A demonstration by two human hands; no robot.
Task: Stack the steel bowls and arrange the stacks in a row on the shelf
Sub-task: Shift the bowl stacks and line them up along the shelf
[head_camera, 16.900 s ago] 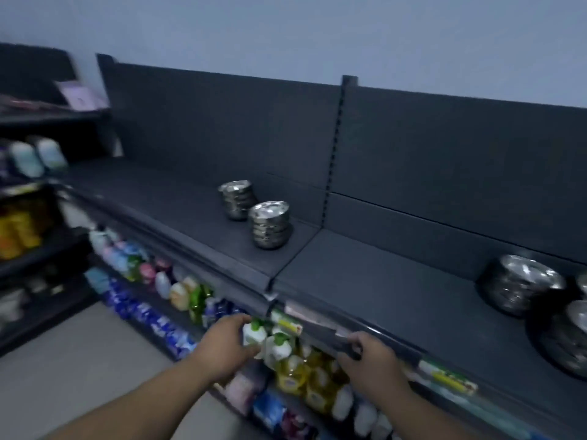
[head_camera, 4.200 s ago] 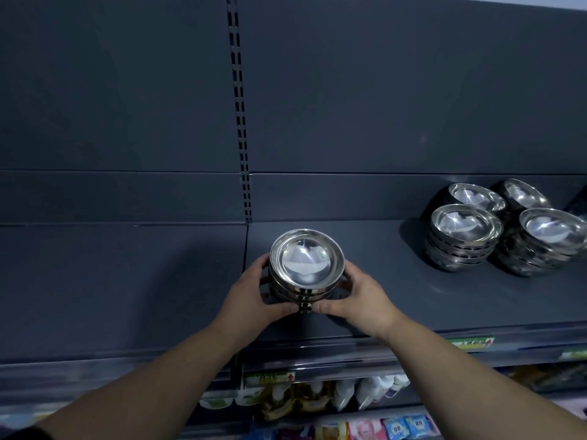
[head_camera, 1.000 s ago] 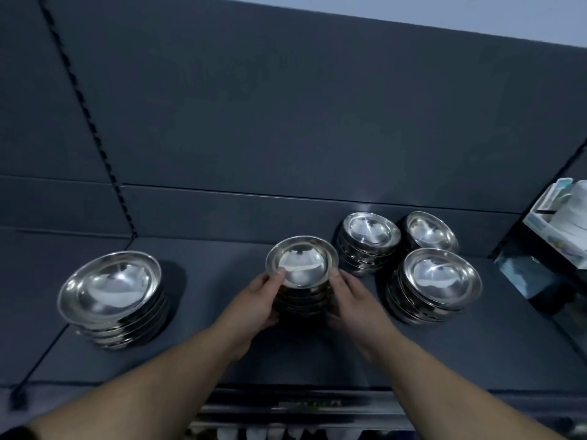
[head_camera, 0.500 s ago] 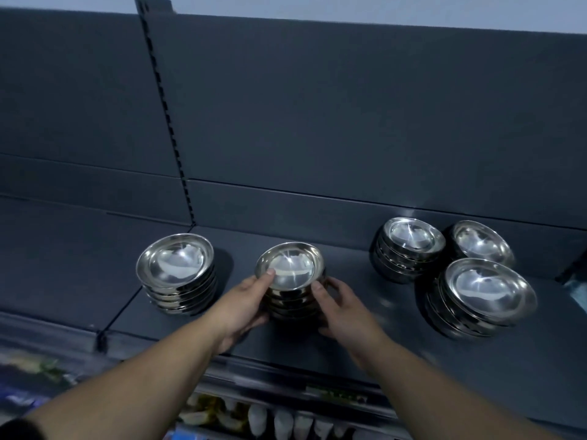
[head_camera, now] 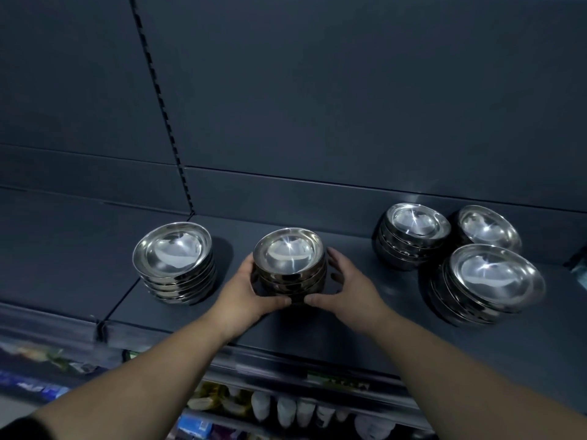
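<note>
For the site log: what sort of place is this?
Probably a shop aisle: steel bowl stacks on a dark display shelf with a slotted upright, a label strip along its front edge, and packaged bottles on the tier below.

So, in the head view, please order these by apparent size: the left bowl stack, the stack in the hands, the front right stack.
1. The front right stack, clearly largest, though it may just be nearer the camera.
2. The left stack.
3. The held stack, between the left hand and right hand, only slightly smaller than the left one.
</note>
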